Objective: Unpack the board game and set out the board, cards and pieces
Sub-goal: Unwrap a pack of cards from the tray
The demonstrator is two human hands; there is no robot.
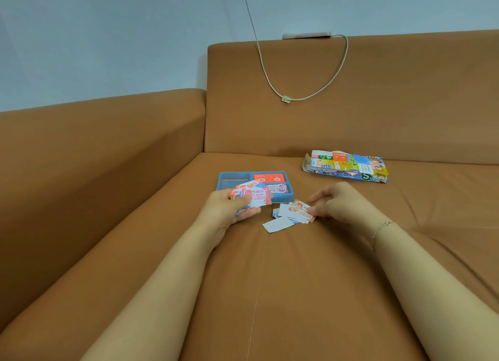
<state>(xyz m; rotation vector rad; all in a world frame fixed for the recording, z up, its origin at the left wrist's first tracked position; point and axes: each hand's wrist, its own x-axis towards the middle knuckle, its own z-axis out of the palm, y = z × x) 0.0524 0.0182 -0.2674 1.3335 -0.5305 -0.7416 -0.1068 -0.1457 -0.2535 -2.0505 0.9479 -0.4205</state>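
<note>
Currently mid-sort on paper money. Left hand (232, 208) curled round a fanned stack of money notes (255, 196), thumb on top, held just above the sofa seat (297, 279) — probably as the feed stack, fanned so faces stay readable. Right hand (337, 204) pinching one note (301, 210) at its edge, low over a loose pile of notes (280, 221) on the cushion; likely dealing by denomination, hence the pile kept between both hands. Blue plastic tray (280, 197) just behind the left hand, touching the seat: red card deck (268, 178) and purple card deck (278, 187) in right-side compartments, left compartment looks bare, though partly hidden by the fan. Game box (351, 171) well apart to the right near the backrest, end flap open, folded board (340, 162) resting on top, not yet unfolded. Pieces not visible anywhere. Roughly early-to-mid task: cards, board, pieces all pending.
</note>
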